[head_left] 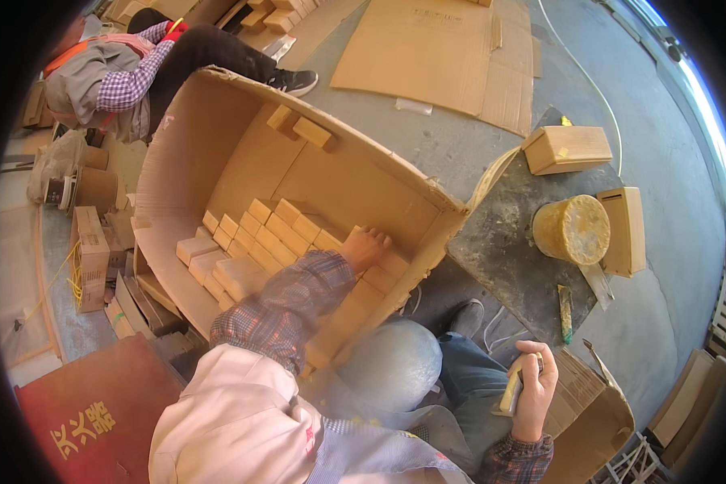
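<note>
My left arm reaches into a large open carton point(187, 143). Rows of small pale wooden blocks point(276, 235) are stacked inside it. The fingers of my left hand point(366, 248) curl down over a wooden block point(393, 263) at the right end of the rows; the fingertips are partly hidden. Low on the right, my right hand point(534, 389) is closed round what looks like a putty knife point(509, 395) with cream-coloured paste on it. Its handle is mostly covered by my fingers.
A dark worktop point(500, 234) at the right bears a yellowish tub point(571, 231), two wooden boxes point(567, 150) and a stained scraper point(565, 313). An open carton point(593, 411) stands lower right, a red box point(97, 407) lower left. Another person point(109, 85) sits at the upper left.
</note>
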Tool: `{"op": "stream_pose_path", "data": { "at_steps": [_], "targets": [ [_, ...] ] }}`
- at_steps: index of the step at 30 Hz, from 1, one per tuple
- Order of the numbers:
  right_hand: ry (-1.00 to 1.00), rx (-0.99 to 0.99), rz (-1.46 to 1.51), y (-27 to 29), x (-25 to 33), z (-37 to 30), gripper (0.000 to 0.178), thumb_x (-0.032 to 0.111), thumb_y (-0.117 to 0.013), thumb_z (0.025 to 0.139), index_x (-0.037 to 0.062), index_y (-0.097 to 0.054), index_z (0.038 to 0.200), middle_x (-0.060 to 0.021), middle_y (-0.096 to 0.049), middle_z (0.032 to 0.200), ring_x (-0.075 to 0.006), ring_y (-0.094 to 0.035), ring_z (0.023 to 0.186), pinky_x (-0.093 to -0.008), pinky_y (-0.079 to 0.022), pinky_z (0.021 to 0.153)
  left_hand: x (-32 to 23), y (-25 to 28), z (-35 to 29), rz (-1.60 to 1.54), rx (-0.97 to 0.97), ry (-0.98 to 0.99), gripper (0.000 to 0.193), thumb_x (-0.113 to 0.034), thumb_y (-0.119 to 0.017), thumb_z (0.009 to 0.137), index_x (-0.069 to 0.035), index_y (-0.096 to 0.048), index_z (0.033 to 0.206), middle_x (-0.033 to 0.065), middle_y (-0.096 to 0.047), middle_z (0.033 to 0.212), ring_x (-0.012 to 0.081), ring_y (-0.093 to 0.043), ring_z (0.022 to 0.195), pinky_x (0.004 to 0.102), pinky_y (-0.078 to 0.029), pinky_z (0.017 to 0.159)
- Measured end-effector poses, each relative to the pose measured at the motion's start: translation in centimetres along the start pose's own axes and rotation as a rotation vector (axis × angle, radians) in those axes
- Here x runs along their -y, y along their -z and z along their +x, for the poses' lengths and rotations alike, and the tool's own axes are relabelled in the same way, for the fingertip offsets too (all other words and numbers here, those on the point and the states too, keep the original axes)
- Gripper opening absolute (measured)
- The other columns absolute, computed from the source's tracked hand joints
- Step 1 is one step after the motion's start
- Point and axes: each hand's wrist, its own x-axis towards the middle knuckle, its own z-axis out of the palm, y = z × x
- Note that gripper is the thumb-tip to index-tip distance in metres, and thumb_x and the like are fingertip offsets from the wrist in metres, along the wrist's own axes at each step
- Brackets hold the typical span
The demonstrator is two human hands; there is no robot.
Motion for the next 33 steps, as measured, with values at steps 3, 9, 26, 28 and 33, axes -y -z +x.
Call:
{"op": "stream_pose_path", "data": {
  "at_steps": [3,9,26,28,33],
  "targets": [
    [-0.015,0.033,-0.004,-0.3,0.4,0.7,0.023,0.020,-0.056,0.109,-0.0001,-0.067,0.113,0.0000,-0.058,0.074,-0.0054,-0.051,0.065,-0.0214,-0.038,0.060,-0.6,-0.9,-0.2,-0.114,0.117,0.005,0.046,-0.008,-0.059,0.093,0.000,-0.055,0.138,0.0167,-0.069,0.120,0.0340,-0.065,0.120,0.0448,-0.052,0.100],
    [-0.036,0.054,0.017,-0.5,0.4,0.8,0.015,0.009,-0.057,0.104,0.0013,-0.068,0.111,0.0057,-0.056,0.081,-0.0012,-0.048,0.071,-0.0185,-0.036,0.063,5.0,5.8,-5.8,-0.548,0.120,0.422,0.073,-0.011,-0.073,0.086,0.004,-0.044,0.151,0.0262,-0.058,0.142,0.0412,-0.057,0.132,0.0466,-0.045,0.113],
    [0.115,0.008,-0.109,-2.2,-0.7,-0.7,0.025,0.025,-0.061,0.108,0.0016,-0.071,0.107,0.0055,-0.055,0.084,-0.0025,-0.047,0.073,-0.0206,-0.036,0.064,-3.1,8.2,-25.4,-0.305,0.100,0.904,0.087,-0.029,-0.089,0.074,-0.010,-0.047,0.148,0.0231,-0.062,0.126,0.0428,-0.060,0.118,0.0477,-0.049,0.104],
    [0.109,0.015,-0.118,-2.0,-0.9,-0.7,0.027,0.026,-0.061,0.108,0.0014,-0.072,0.108,0.0054,-0.056,0.086,-0.0031,-0.047,0.076,-0.0210,-0.037,0.066,-3.3,7.9,-25.4,-0.264,-0.008,0.840,0.076,-0.028,-0.088,0.074,-0.011,-0.053,0.140,0.0204,-0.061,0.122,0.0416,-0.060,0.115,0.0485,-0.050,0.100],
    [0.115,0.023,-0.156,-1.8,-1.0,-0.8,0.030,0.028,-0.061,0.108,0.0007,-0.073,0.109,0.0047,-0.058,0.091,-0.0046,-0.048,0.081,-0.0226,-0.038,0.072,-6.5,9.8,-23.2,-0.375,-0.047,0.770,0.058,-0.026,-0.084,0.075,-0.013,-0.063,0.127,0.0178,-0.058,0.115,0.0394,-0.063,0.105,0.0484,-0.056,0.087]
  ]
}}
